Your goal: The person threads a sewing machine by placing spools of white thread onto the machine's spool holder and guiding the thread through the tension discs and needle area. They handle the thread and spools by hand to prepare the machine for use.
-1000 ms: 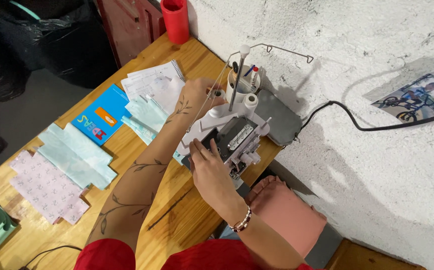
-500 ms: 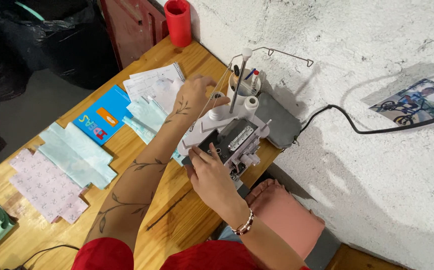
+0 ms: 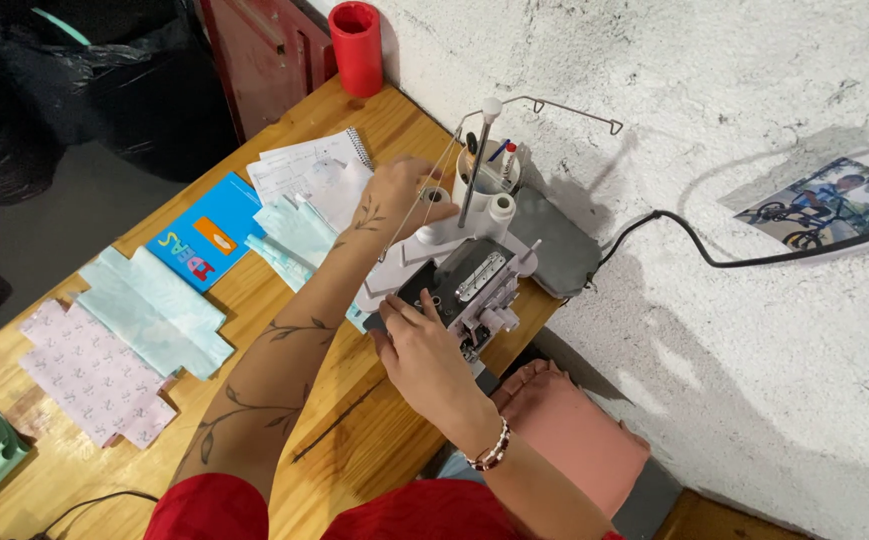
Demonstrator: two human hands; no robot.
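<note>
- The left hand point(image 3: 399, 190) pinches thin threads beside the small white sewing machine point(image 3: 459, 275).
- The right hand point(image 3: 422, 350), fingers bent, grips the machine's near end on the wooden desk point(image 3: 254, 310).

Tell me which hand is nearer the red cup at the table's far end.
Left. The left hand is up by the thread spools, apart from the red cup. The right hand rests on the sewing machine, farther away.
</note>
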